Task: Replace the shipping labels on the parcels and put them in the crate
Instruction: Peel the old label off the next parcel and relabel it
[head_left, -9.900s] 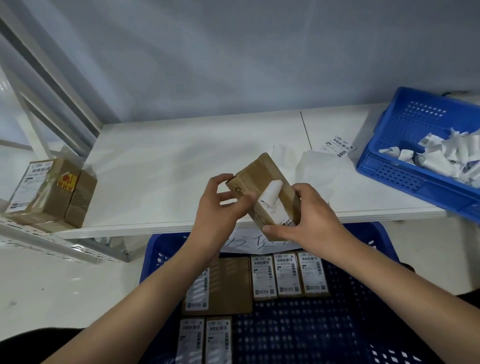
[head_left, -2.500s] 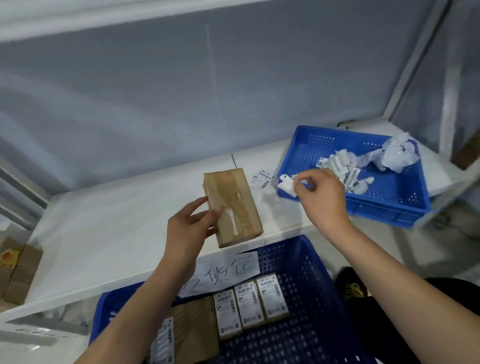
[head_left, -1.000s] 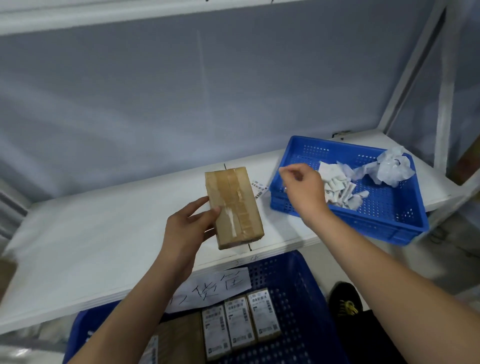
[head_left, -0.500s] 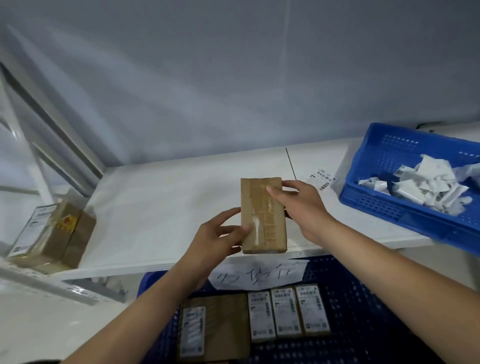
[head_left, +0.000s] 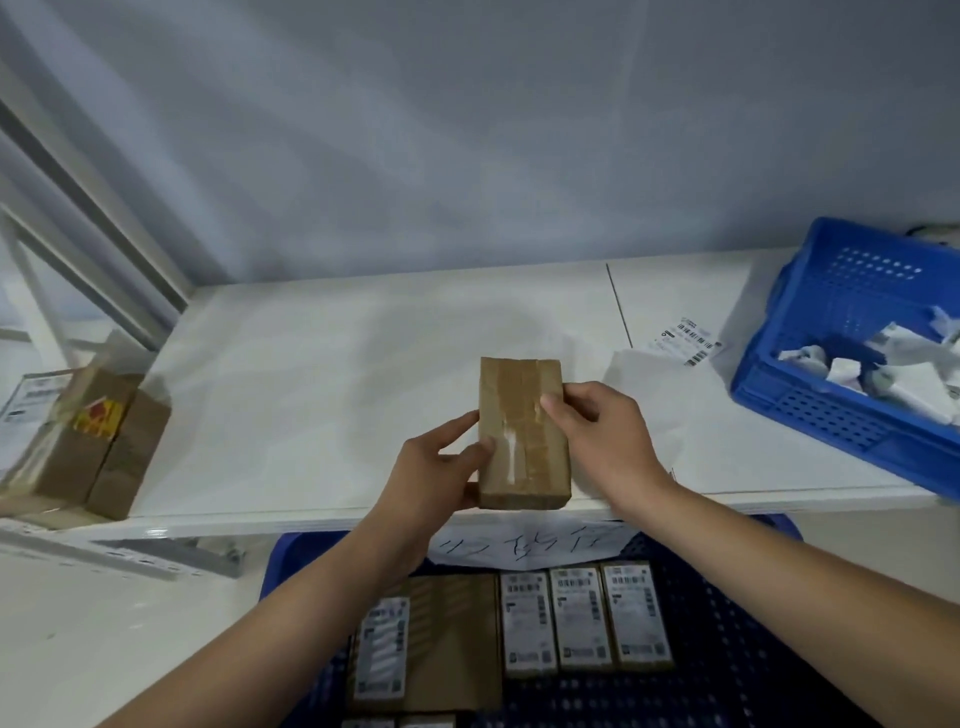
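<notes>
A white surface (head_left: 311, 374) runs across the view, and below its front edge sits a blue crate (head_left: 727, 649) holding labelled parcels (head_left: 582, 618) in a row. A second blue crate (head_left: 831, 332) at the right end of the surface holds crumpled white label scraps (head_left: 904, 374). Two cardboard boxes (head_left: 93, 441) stand at the left end. Over the front edge, a brown taped parcel (head_left: 519, 431) with no label on its upper face is held by both hands: the left hand (head_left: 436, 473) grips its left side, the right hand (head_left: 602, 431) its right side. A loose label (head_left: 685, 340) lies flat on the surface near the second crate.
</notes>
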